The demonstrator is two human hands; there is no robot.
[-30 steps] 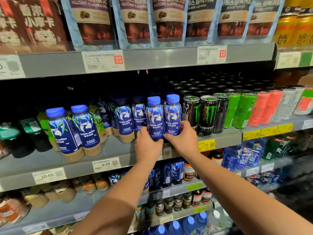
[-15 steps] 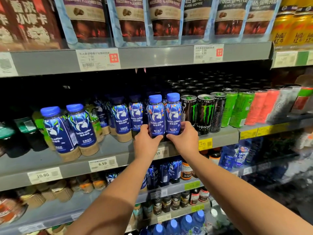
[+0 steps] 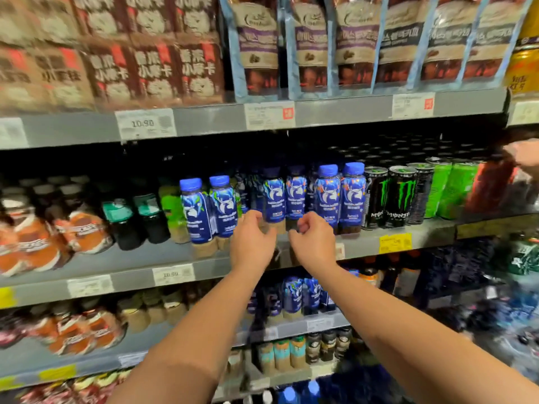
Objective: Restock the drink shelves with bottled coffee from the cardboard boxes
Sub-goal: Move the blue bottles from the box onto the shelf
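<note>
Head view, drink aisle; frame motion-blurred, worst at the edges

- Left hand (image 3: 252,240) and right hand (image 3: 313,243): both raised in front of the middle shelf (image 3: 131,258), side by side, a narrow gap between them, not touching each other. Fingers of both are curled inward; neither is wrapped round a bottle, both hold nothing.
- Bottled coffee, blue labels and blue caps, upright on the middle shelf in pairs:
  - right pair (image 3: 339,196) at the shelf front, just beside the black Monster cans (image 3: 401,196)
  - centre pair (image 3: 284,198) set further back, directly behind the hands, lower parts hidden by the fingers
  - left pair (image 3: 208,209) at the shelf front, left of the left hand
- More of the same bottles sit one shelf lower (image 3: 300,295), between the forearms.
- Green cans (image 3: 455,188) stand right of the Monster cans.
- Top shelf: coffee pouches (image 3: 350,45); price label reading 10.90 (image 3: 145,123) on its edge
</note>
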